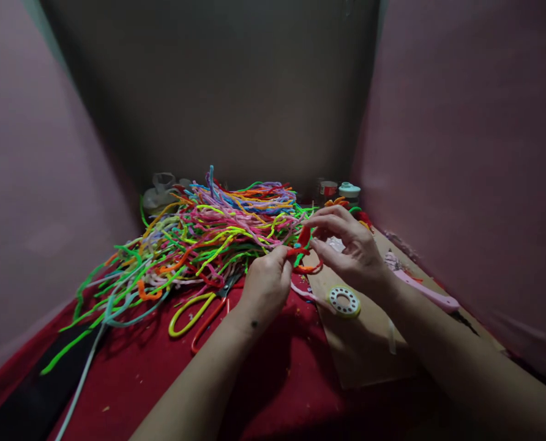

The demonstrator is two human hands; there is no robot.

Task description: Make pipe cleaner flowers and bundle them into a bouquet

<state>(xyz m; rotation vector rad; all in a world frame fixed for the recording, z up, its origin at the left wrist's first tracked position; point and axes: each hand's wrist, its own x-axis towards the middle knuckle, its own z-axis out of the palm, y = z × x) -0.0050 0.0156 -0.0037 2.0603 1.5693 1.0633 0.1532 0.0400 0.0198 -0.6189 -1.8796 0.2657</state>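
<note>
My left hand (pixel 267 278) is closed, its thumb and forefinger pinching a red pipe cleaner piece (pixel 304 236). Blue and green bits show beside the red, and an orange-red loop (pixel 310 268) hangs just below. My right hand (pixel 353 248) is close on the other side, fingers curved and thumb apart from them, the tips right by the red piece. Whether those tips touch it is hard to tell. Left of my hands, scissors (pixel 222 294) with one yellow and one red handle lie on the red cloth (pixel 273 361), their blades partly under the pipe cleaners.
A large heap of many-coloured pipe cleaners (pixel 236 220) spreads behind and left. At right, a tape roll (pixel 344 301) rests on a cardboard sheet (pixel 365 343), with a pink-handled tool (pixel 426 291) beyond. A jar with a mint lid (pixel 349 190) stands behind. Pink curtains flank both sides.
</note>
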